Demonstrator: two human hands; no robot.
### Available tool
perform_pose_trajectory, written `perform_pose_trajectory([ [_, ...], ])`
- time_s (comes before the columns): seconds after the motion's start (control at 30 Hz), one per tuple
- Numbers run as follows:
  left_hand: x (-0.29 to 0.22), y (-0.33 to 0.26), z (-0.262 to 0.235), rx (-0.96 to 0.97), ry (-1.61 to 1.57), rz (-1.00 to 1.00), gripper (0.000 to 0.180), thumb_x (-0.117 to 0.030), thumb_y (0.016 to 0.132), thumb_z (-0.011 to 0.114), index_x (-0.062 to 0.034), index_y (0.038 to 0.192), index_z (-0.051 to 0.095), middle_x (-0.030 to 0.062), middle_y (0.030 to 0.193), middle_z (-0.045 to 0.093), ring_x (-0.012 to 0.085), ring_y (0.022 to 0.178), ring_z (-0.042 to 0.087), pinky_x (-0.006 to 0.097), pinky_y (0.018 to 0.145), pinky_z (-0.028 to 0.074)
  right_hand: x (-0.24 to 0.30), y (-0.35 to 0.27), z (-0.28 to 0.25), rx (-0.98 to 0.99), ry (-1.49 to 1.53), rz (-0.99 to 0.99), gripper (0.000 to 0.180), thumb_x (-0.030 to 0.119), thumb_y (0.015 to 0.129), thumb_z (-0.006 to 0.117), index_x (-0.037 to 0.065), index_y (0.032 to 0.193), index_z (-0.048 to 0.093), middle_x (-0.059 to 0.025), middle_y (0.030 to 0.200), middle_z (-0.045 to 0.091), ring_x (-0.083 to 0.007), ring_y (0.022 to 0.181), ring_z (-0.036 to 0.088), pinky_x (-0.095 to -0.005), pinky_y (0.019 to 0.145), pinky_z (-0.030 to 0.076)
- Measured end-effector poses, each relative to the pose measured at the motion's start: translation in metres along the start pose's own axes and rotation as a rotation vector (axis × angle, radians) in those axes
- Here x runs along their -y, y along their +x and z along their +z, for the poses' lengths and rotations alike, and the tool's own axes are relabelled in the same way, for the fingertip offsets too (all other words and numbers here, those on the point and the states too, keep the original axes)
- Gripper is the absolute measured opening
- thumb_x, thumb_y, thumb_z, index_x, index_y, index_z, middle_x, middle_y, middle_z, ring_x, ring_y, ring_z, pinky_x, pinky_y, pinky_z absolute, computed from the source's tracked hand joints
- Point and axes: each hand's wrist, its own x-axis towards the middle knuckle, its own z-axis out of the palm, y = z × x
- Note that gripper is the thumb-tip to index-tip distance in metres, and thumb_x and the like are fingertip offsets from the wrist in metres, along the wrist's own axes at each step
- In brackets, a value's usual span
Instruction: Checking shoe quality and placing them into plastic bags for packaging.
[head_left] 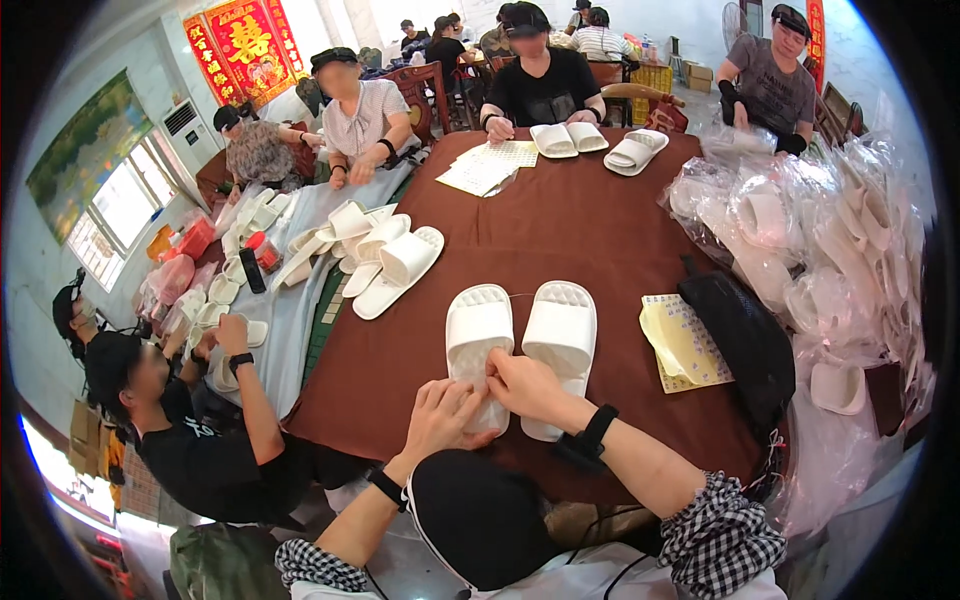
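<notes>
A pair of white slippers lies before me on the brown tablecloth, toes pointing away. My left hand (447, 412) rests over the heel part of the left slipper (478, 318), fingers bent onto the insole and thumb along its heel. My right hand (532, 384) reaches across to the same insole, fingertips pinched together just below the strap. What they pinch, if anything, is too small or hidden to tell. The right slipper (560, 320) lies alongside, partly behind my right wrist. A thin thread-like line shows between the two straps.
Yellow printed sheets (668, 335) and a black pouch (738, 335) lie to the right, beside slippers in clear plastic bags (800, 240). More white slippers (400, 262) sit left. Across the brown-covered table (560, 235) are pale sheets (488, 168) and slippers. Several people work around it.
</notes>
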Motion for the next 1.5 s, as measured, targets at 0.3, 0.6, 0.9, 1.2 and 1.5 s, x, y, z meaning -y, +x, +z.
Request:
perform_pose_trajectory([
  [0.3, 0.007, -0.003, -0.001, 0.091, -0.042, -0.054, 0.068, -0.037, 0.074, 0.081, -0.0122, 0.132, 0.059, 0.0099, 0.12, 0.054, 0.0309, 0.117, 0.051, 0.044, 0.102, 0.042, 0.022, -0.063, -0.077, -0.002, -0.053, -0.166, 0.024, 0.019, 0.09, 0.065, 0.008, 0.111, 0.059, -0.0207, 0.125, 0.056, -0.0384, 0.113, 0.057, -0.048, 0.095, 0.046],
  [0.6, 0.047, 0.009, -0.029, 0.285, 0.074, -0.059, 0.059, -0.026, 0.085, 0.067, -0.0126, 0.14, 0.054, 0.0085, 0.139, 0.052, 0.0317, 0.13, 0.046, 0.045, 0.108, 0.037, -0.007, -0.084, -0.083, -0.008, -0.407, -0.177, 0.055, 0.033, 0.08, 0.079, 0.012, 0.128, 0.063, -0.0287, 0.148, 0.034, -0.0426, 0.123, 0.05, -0.0484, 0.106, 0.039],
  [0.9, 0.073, 0.014, -0.012, 0.308, 0.19, -0.371, 0.063, -0.037, 0.096, 0.057, -0.0155, 0.151, 0.038, 0.017, 0.154, 0.038, 0.0454, 0.141, 0.031, 0.066, 0.11, 0.025, 0.006, -0.004, -0.028, -0.155, -0.571, -0.081, 0.044, 0.037, 0.084, 0.074, 0.009, 0.117, 0.065, -0.0235, 0.132, 0.046, -0.0329, 0.103, 0.059, -0.0421, 0.086, 0.049],
  [1.2, 0.007, 0.051, -0.005, 0.598, 0.144, -0.449, 0.078, -0.064, 0.09, 0.057, -0.0353, 0.156, 0.027, 0.0237, 0.163, 0.011, 0.0586, 0.143, 0.015, 0.082, 0.1, 0.021, -0.015, -0.015, -0.1, -0.179, -0.108, -0.094, 0.026, 0.02, 0.09, 0.067, 0.008, 0.113, 0.065, -0.015, 0.123, 0.06, -0.0351, 0.104, 0.064, -0.0432, 0.086, 0.054],
  [1.5, 0.062, 0.062, -0.021, 0.812, 0.159, -0.373, 0.072, -0.056, 0.092, 0.059, -0.0302, 0.153, 0.03, 0.0237, 0.161, 0.013, 0.0579, 0.143, 0.018, 0.081, 0.096, 0.029, -0.074, -0.043, -0.118, 0.007, -0.397, -0.047, 0.048, 0.024, 0.086, 0.073, -0.001, 0.125, 0.06, -0.0236, 0.133, 0.055, -0.04, 0.126, 0.051, -0.0461, 0.105, 0.043],
])
